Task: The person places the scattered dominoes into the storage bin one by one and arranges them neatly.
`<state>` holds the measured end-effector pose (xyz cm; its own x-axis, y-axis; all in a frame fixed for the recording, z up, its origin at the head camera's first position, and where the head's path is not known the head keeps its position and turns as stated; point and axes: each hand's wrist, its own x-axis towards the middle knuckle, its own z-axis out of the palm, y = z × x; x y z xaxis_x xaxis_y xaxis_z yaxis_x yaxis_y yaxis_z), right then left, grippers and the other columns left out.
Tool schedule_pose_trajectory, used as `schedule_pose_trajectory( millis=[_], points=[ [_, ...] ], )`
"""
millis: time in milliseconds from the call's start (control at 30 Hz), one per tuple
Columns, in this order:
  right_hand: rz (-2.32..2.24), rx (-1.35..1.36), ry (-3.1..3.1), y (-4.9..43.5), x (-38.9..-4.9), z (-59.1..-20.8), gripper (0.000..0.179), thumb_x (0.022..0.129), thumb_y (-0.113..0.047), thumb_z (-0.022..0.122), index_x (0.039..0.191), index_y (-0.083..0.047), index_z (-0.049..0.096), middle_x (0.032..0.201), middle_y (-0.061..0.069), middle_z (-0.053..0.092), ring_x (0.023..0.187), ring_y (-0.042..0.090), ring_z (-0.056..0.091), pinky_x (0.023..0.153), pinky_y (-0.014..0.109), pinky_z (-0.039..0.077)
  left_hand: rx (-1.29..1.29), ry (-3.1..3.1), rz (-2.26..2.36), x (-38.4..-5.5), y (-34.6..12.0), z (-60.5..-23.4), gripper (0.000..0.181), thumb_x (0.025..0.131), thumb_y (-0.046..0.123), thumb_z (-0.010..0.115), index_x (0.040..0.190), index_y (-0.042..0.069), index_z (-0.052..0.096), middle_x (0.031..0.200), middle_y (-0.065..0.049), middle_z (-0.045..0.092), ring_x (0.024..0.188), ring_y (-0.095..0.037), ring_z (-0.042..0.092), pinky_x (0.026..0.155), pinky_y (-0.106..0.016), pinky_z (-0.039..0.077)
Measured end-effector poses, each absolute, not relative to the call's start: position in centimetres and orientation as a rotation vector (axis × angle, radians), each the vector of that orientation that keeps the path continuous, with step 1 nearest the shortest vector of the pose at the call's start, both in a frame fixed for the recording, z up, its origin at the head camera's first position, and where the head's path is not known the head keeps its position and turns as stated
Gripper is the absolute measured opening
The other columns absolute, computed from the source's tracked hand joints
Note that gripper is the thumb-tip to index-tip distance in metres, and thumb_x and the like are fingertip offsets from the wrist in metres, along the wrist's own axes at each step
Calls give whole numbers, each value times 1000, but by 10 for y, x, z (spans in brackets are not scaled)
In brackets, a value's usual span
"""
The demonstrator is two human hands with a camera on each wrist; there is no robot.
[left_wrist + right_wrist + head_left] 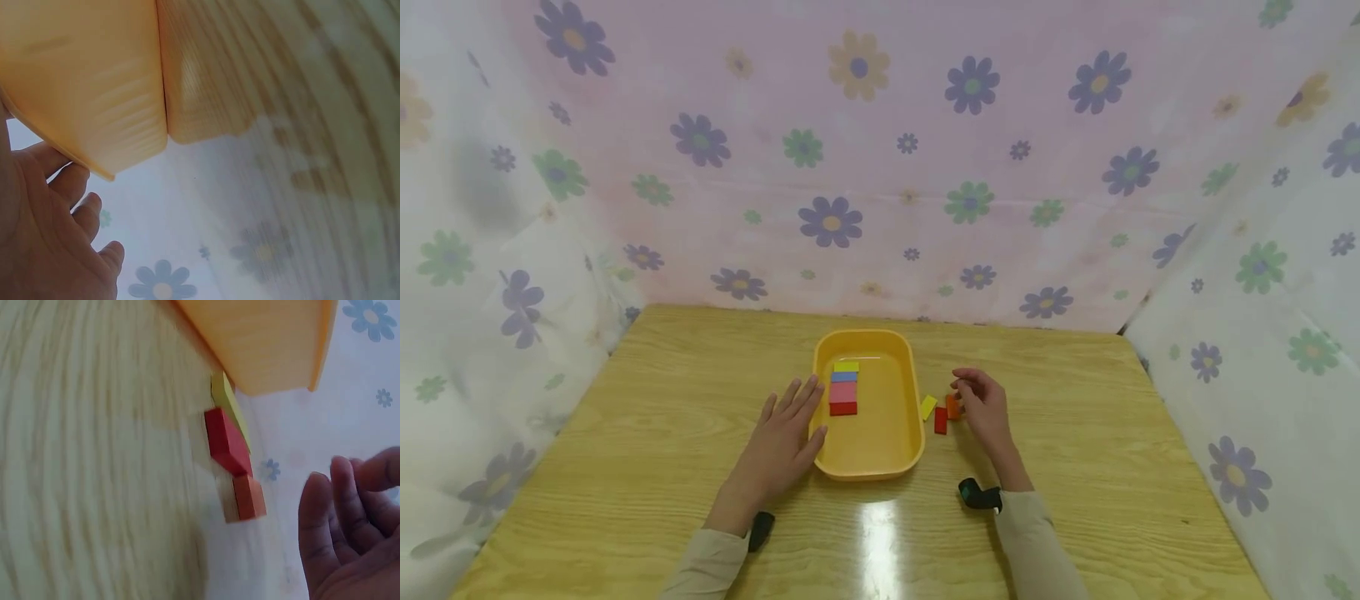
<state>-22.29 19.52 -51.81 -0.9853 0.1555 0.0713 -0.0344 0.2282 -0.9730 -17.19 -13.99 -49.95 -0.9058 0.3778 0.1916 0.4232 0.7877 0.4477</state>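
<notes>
A yellow plastic tray (868,477) stands on the table, with a row of yellow, blue, pink and red blocks (843,392) inside by its left wall. My left hand (781,442) rests at the tray's left rim, fingers extended; in the left wrist view its fingertips touch the rim from outside. To the right of the tray lie a yellow block (230,411), a red block (226,440) and an orange block (249,497). Above and beside the orange one hovers my right hand (987,412), its fingers loosely bent. Nothing shows between them in the right wrist view.
The wood-grain table (700,367) reaches back to a flower-patterned curtain (910,167), which also closes both sides. Dark straps (977,494) with wrist cameras sit at the wrists, below light sleeves.
</notes>
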Motion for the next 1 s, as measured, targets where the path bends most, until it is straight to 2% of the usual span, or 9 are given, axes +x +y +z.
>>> schedule_pose_trajectory(
  millis=[167,367,600,733,900,1000],
  points=[
    [1729,27,-2498,205,-220,-518,30,97,8,49,121,6,66,116,24,67,101,35,62,76,30,58,-630,-2885,-768,-172,-139,-501,61,105,32,52,158,5,36,167,-8,27,155,-35,21,123,-63,12],
    [1639,174,-2637,219,-217,-517,31,94,8,56,123,4,67,122,22,67,107,34,62,91,38,55,-621,-2879,-784,-171,-139,-503,61,105,32,53,158,6,37,167,-8,27,156,-35,20,123,-64,13],
    [1578,384,-2716,228,-221,-520,30,100,-4,62,129,4,65,127,22,65,108,34,61,92,43,55,-616,-2857,-770,-171,-142,-504,60,105,31,54,157,6,37,167,-8,29,155,-36,21,122,-65,14],
    [1595,460,-2762,230,-223,-519,37,101,-12,65,134,4,61,131,22,63,110,34,60,93,45,54,-597,-2863,-760,-171,-145,-503,61,105,31,54,158,6,37,167,-8,29,155,-36,21,122,-65,14],
    [1518,463,-2838,232,-223,-518,47,94,-5,72,138,2,59,134,21,62,114,36,58,96,54,52,-606,-2874,-778,-173,-141,-503,61,105,32,53,158,7,36,168,-7,27,156,-35,19,123,-64,13],
    [1444,472,-2908,235,-222,-518,52,91,-1,72,141,1,56,137,20,61,119,37,57,102,57,48,-616,-2870,-787,-172,-136,-505,61,105,31,54,157,5,38,167,-8,28,155,-36,20,123,-64,13]
  ],
)
